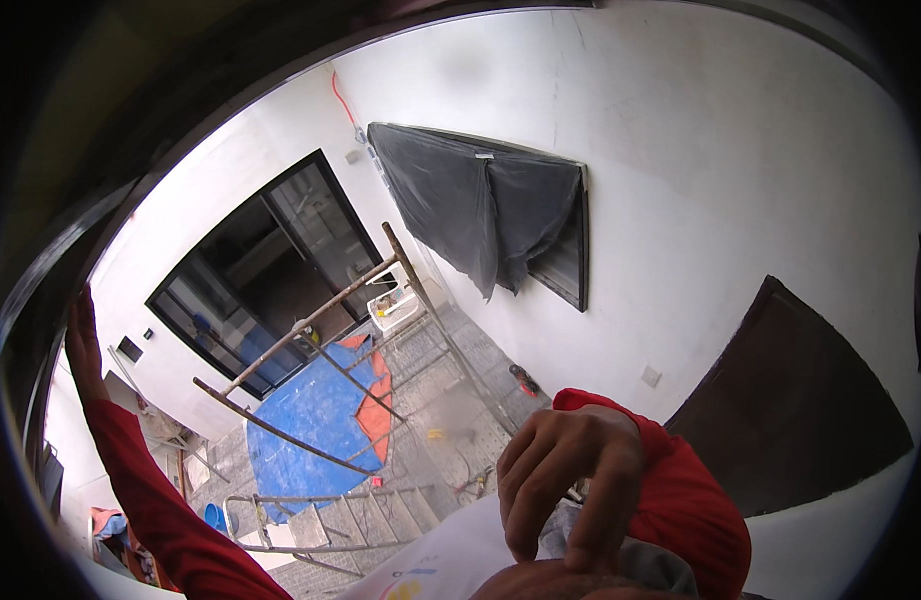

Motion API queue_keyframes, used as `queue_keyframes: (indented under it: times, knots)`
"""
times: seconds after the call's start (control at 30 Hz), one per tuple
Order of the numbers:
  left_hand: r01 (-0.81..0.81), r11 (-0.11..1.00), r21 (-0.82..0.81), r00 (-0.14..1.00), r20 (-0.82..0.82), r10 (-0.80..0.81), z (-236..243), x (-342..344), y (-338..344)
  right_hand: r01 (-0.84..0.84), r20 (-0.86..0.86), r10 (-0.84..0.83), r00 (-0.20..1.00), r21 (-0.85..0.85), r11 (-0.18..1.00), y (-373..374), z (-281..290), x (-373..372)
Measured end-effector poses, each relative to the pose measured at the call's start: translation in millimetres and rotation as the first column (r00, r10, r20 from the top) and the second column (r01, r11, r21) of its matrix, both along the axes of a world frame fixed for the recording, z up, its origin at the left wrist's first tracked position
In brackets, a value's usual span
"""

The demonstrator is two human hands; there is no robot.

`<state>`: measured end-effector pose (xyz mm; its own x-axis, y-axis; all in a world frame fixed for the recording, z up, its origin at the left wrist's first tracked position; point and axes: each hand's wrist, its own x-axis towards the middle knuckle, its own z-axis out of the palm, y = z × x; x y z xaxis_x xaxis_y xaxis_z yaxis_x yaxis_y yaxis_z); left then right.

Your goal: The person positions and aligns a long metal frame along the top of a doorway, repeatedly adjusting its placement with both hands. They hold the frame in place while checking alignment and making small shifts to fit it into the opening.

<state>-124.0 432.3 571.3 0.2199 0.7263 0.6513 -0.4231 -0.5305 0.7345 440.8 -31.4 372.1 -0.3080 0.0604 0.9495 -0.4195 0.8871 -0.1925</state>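
At the left, my left hand (85,345), in a red sleeve, reaches up with fingers stretched along a dark edge (110,230), apparently touching it. My right hand (570,480) is low in front of me, fingers loosely bent and apart, with no held object visible. Its fingertips hang close to a skin-coloured surface (540,580) at the lower edge, which I cannot make out clearly. Behind it are my white shirt (410,565) and some grey cloth.
Below stand rusty scaffolding (300,312) and a stepladder (340,525) above a blue-and-orange tarp (295,430). A glass door (220,290), plastic-covered window (430,190), white chair (392,312), blue bucket (215,515) and dark wall panel (780,400) surround them.
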Motion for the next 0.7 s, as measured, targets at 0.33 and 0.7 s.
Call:
queue_keyframes:
  times: [0.33, 0.7]
  knots:
    - [-0.206, 0.972, 0.117, 0.968, -0.122, 0.220, -2, 17, -21, 0.006, 0.024, -0.007, 1.000, 0.021, 1.000, 3, 5, -1]
    - [-0.245, 0.952, 0.183, 0.948, -0.161, 0.275, -3, 24, -28, 0.066, 0.041, -0.068, 0.997, 0.039, 0.997, 9, 7, -14]
